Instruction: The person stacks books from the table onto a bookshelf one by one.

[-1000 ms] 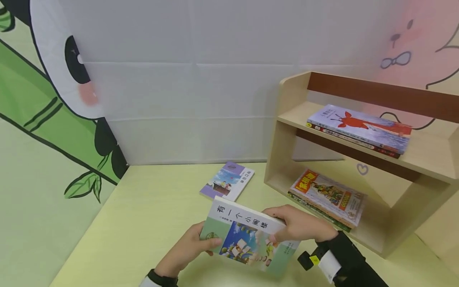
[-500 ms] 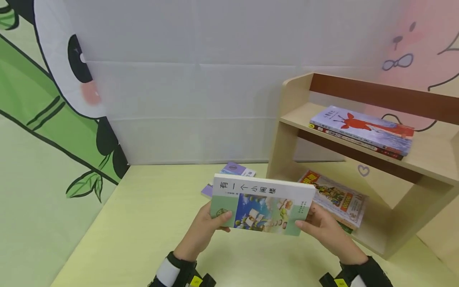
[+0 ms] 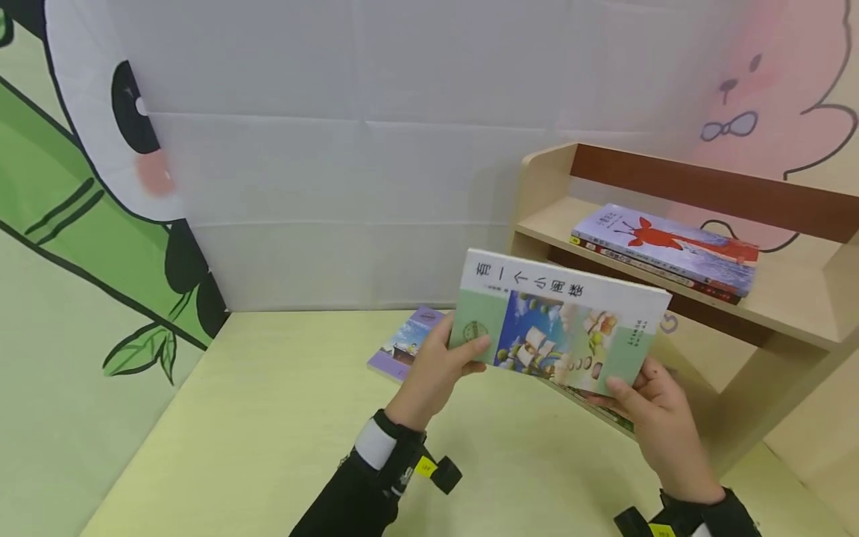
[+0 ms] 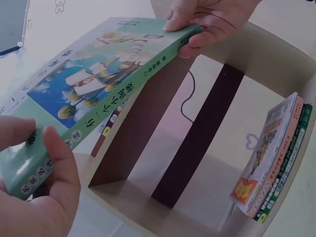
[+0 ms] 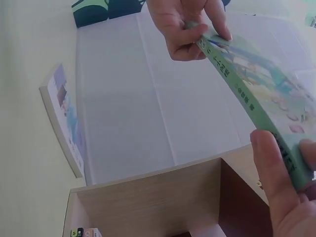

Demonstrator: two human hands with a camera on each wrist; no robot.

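Observation:
A green and white book with a sailing-ship picture on its cover is held up in the air between both hands. My left hand pinches its left end, thumb on the cover. The right hand grips the lower right corner, thumb also on the cover. In the left wrist view the green spine faces the camera. Behind the book stands a wooden shelf unit, and the book overlaps its left side in the head view.
Two stacked books, the upper with a red giraffe, lie on the upper shelf. Another stack lies on the lower shelf, mostly hidden in the head view. A purple book lies on the yellow table behind my left hand.
The book has risen and moved right toward the shelf unit, both hands with it. My right hand has shifted from the book's top edge to its lower right corner.

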